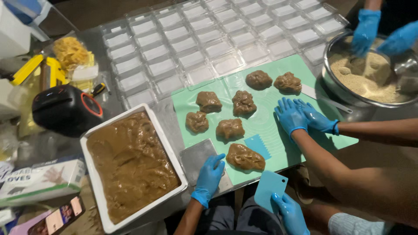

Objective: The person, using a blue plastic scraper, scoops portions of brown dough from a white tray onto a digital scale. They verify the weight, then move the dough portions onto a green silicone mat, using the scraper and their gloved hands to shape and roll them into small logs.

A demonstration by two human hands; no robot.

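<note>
Left hand (pixel 210 174) flat on steel scraper (pixel 198 159), right hand (pixel 289 213) gripping blue card (pixel 270 187); glove box (pixel 41 178) far left.

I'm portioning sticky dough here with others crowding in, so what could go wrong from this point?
1. The left hand presses the metal scraper beside the nearest dough lump, which sits near the mat's front edge and could be nudged off.
2. The right hand holds the blue scraper off the table; it may slip.
3. A co-worker's hands crowd the mat.
</note>
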